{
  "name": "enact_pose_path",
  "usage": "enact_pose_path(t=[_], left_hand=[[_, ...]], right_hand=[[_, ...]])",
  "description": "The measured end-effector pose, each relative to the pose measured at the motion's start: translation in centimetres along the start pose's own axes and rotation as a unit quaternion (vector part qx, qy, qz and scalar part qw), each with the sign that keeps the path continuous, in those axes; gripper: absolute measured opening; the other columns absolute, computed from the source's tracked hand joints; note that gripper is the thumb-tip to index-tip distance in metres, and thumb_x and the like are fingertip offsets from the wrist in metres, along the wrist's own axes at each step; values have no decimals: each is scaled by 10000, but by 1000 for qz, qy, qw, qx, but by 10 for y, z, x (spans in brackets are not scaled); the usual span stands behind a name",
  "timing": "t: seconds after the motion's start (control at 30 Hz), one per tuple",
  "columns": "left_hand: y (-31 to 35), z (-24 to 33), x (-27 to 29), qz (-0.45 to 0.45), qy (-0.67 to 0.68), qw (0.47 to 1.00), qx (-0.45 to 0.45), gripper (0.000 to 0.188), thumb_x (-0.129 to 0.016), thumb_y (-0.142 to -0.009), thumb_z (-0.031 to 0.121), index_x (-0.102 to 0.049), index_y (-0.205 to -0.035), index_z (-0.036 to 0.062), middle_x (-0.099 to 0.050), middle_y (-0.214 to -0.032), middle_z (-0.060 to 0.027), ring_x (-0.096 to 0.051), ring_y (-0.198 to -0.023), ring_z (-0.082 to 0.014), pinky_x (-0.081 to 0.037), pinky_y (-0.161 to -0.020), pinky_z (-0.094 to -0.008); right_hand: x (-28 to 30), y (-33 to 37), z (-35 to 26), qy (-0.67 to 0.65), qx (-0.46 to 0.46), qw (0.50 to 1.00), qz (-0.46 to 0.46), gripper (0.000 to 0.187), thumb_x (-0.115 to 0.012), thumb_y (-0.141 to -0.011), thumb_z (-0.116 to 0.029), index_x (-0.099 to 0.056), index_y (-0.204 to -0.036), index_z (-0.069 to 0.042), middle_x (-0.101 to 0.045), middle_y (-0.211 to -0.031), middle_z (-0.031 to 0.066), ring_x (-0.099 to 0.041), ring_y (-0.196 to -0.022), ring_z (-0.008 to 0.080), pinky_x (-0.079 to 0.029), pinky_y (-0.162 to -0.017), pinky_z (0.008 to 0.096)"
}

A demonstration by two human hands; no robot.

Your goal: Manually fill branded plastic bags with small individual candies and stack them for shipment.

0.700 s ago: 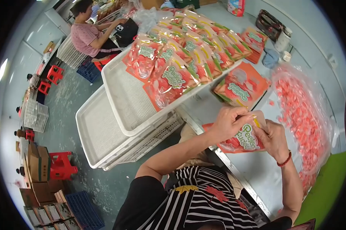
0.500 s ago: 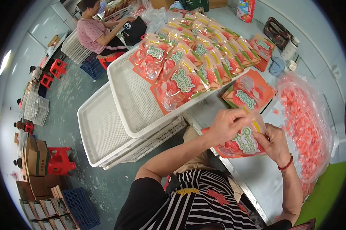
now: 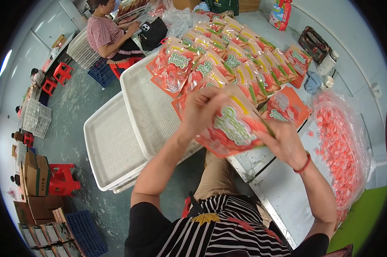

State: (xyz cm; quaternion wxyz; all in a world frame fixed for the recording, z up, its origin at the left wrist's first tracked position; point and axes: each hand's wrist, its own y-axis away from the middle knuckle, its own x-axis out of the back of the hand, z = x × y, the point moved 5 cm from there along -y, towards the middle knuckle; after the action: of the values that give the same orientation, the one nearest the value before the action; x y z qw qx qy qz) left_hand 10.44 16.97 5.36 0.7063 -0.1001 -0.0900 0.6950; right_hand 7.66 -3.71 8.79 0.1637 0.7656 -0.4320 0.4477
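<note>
A red and peach candy pouch [image 3: 234, 130] hangs slightly tilted between my two hands, in front of the upper tray's near end. My left hand [image 3: 204, 109] is closed at the pouch's upper left corner, its fingertips partly hidden and blurred. On the opposite side my right hand [image 3: 285, 141] pinches the right edge, thumb over the front. Many matching filled pouches [image 3: 238, 55] lie in overlapping rows on the white mesh tray [image 3: 148, 103] just beyond. Another stack of pouches [image 3: 288, 105] rests on the table past my right hand.
A clear bag of wrapped red candies [image 3: 341, 150] lies on the table [image 3: 283, 188] at right. More white trays [image 3: 112, 145] are stacked at left. A blue cloth [image 3: 312, 82] and a white bottle [image 3: 327, 64] stand far right. A co-worker [image 3: 105, 34] sits at the far left.
Both hands have carried the pouch from over the table leftward and up toward the tray. My left hand now covers part of the nearest pouch on the tray.
</note>
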Motion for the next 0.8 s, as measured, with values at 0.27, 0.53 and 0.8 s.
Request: enact_pose_path(t=[0.27,0.53,0.8], left_hand=[[-15,-31,118,290,-299,885,-209,379,-612,-895,193,-523,-1219,20,-479,-1260,-182,-448,-1179,-275,-368,-982,-411],[-23,-157,119,158,-469,868,-46,771,-581,-882,390,-215,-1449,18,-235,-1479,-235,-183,-1390,-389,-124,-1145,-466],[-47,-170,122,169,-465,860,-126,832,-666,-810,457,-280,-1421,43,-303,-1431,-231,-261,-1340,-396,-197,-1106,-490]], right_hand=[[-51,-163,-12,-115,79,988,-68,380,-633,-857,-360,-613,-848,19,-643,-732,164,-642,-679,302,-479,-651,418],[-109,-214,39,-56,28,993,103,336,-634,-838,-301,-594,-903,26,-629,-842,236,-617,-823,395,-473,-745,475],[-87,-103,34,-86,30,983,160,198,-621,-865,-181,-619,-1017,-54,-656,-888,153,-649,-806,306,-505,-678,371]])
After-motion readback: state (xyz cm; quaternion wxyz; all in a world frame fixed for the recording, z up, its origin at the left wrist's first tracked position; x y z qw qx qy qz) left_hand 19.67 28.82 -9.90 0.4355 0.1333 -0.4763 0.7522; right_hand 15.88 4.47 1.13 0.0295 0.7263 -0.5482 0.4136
